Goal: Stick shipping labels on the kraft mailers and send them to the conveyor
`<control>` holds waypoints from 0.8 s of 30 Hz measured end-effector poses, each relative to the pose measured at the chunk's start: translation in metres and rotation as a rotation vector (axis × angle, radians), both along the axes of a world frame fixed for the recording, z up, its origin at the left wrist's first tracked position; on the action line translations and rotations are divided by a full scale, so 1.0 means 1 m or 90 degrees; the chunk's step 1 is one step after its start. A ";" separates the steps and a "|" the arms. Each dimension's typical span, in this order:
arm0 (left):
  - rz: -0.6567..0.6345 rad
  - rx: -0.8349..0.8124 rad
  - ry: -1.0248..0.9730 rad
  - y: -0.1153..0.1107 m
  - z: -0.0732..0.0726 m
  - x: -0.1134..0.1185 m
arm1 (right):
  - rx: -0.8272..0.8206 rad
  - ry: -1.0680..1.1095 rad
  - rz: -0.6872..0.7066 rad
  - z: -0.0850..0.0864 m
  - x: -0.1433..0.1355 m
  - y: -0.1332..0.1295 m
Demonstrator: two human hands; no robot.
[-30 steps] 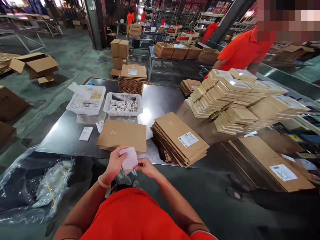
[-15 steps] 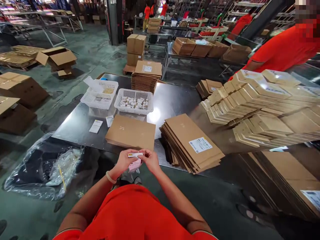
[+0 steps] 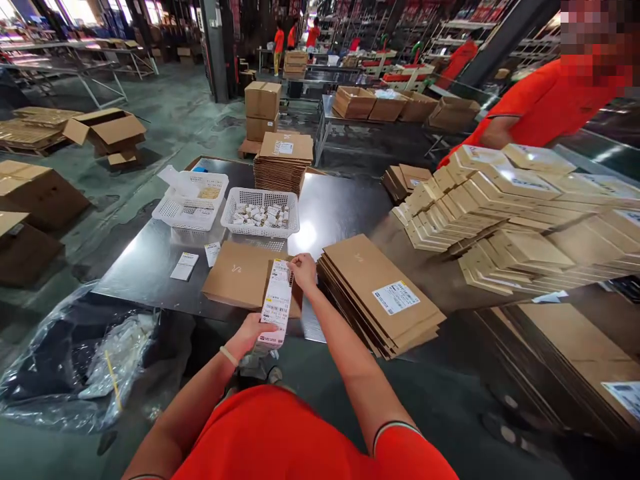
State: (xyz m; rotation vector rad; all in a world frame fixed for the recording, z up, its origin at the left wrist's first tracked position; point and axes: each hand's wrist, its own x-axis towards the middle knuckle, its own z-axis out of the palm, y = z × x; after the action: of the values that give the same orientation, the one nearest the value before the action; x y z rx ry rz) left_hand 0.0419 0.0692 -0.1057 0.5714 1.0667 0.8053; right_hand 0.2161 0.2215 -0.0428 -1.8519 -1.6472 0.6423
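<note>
A strip of printed labels (image 3: 277,297) stretches between my hands over the table's front edge. My left hand (image 3: 251,335) is closed on its near end, thumb on top. The fingers of my right hand (image 3: 303,270) pinch the far end. Beneath the strip lies a flat cardboard box (image 3: 235,273). To the right, a stack of flat cardboard boxes (image 3: 367,267) carries a white label (image 3: 395,297) on its top piece. A small pad of white papers (image 3: 185,266) and a white card (image 3: 212,253) rest left of the flat box.
Behind are a white basket (image 3: 261,231) of small white pieces, another white basket (image 3: 187,220) and a stack of cardboard (image 3: 283,147). Stacked wooden pieces (image 3: 480,200) stand right, near a person in a red shirt (image 3: 540,100). A plastic bag (image 3: 55,407) lies at lower left.
My right hand has moved away from the left, up and forward, drawing the label strip out long. My left hand stays low, holding the near end. The view has shifted slightly.
</note>
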 end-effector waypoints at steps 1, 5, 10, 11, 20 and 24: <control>0.008 -0.005 0.005 -0.001 -0.007 0.000 | -0.029 -0.029 0.001 -0.002 0.000 0.010; -0.025 0.010 0.045 -0.018 -0.032 -0.012 | -0.051 -0.120 -0.009 -0.012 -0.004 0.016; -0.082 0.101 0.118 -0.042 -0.033 -0.041 | 0.059 -0.233 0.106 -0.030 -0.039 -0.012; -0.072 0.130 0.153 -0.040 -0.028 -0.045 | 0.054 -0.234 0.175 -0.034 -0.047 -0.016; -0.013 0.319 0.421 0.024 0.027 -0.039 | -0.023 -0.148 -0.108 -0.047 0.019 -0.047; -0.081 0.280 0.537 0.030 0.024 -0.042 | -0.042 -0.070 -0.106 -0.054 0.019 -0.065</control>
State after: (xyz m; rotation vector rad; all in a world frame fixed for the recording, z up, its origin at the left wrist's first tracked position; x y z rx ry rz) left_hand 0.0003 0.0993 -0.0819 1.4179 1.5998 0.6937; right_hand 0.2354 0.1562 -0.0972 -2.0796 -1.5344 0.5366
